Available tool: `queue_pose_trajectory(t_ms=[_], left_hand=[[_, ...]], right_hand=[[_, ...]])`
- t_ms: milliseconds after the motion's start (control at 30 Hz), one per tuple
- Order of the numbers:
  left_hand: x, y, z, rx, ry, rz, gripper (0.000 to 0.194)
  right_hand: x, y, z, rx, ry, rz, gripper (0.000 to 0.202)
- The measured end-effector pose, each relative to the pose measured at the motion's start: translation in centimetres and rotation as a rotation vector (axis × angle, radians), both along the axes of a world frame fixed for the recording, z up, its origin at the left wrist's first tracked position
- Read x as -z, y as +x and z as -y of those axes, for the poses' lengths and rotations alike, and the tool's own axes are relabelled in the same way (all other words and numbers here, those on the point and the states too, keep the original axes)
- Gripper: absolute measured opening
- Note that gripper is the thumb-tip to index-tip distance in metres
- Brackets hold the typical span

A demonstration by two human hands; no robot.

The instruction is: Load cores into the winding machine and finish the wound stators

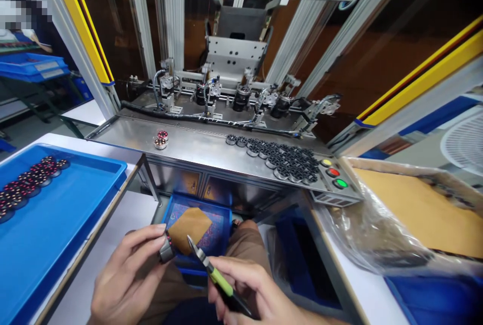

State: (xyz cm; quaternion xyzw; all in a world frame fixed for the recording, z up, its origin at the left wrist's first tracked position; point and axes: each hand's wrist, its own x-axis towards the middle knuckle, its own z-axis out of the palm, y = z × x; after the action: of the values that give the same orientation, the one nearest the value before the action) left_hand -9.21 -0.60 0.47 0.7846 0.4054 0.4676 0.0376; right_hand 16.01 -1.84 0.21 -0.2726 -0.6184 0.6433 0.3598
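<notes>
My left hand (pixel 128 269) grips a small round motor stator (pixel 166 248), dark grey with red spots along its edge, between thumb and fingers. In my right hand (pixel 252 285) is a pair of cutting pliers (pixel 221 280) with green and black handles. Their metal tips point up and left, a short way right of the stator and apart from it. Below both hands lies a piece of brown cardboard (pixel 190 227) in a blue bin (pixel 228 214) that also holds many tiny coloured scraps.
Two copper-wound stators (pixel 161 140) and a cluster of black ring parts (pixel 283 159) sit on the metal bench (pixel 196 151). A blue tray (pixel 94 174) with rows of stators stands left. Coloured buttons (pixel 334 172) and a plastic-lined box (pixel 415 209) are right; fixtures (pixel 241 96) stand behind.
</notes>
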Motion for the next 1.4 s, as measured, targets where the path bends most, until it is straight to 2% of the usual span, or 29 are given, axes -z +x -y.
queue_pose_trajectory(t_ms=[133,333,633,1000,1233,1400], left_hand=[[1.2,-0.2,0.1,0.040,-0.021,0.133,0.063],[1.7,-0.2,0.3,0.132,-0.072,0.328,0.076],[2.0,-0.4,0.4,0.169,-0.077,0.285,0.074],[1.7,-0.3,0.6,0.135,-0.055,0.246,0.067],[1.4,0.0,-0.1,0.086,0.085,0.107,0.060],[0.9,0.3,-0.5,-0.003,0.165,0.060,0.052]], right_hand=[[-0.6,-0.4,-0.1,-0.113,-0.113,0.003,0.064],[-0.6,-0.9,-0.2,-0.141,-0.128,0.014,0.073],[-1.6,-1.0,-0.3,-0.128,-0.107,0.027,0.064],[-0.7,-1.3,-0.3,-0.121,-0.092,0.027,0.057],[-0.8,-1.5,-0.3,0.070,0.152,0.221,0.061],[-1.2,-1.1,0.1,0.248,0.179,0.230,0.067]])
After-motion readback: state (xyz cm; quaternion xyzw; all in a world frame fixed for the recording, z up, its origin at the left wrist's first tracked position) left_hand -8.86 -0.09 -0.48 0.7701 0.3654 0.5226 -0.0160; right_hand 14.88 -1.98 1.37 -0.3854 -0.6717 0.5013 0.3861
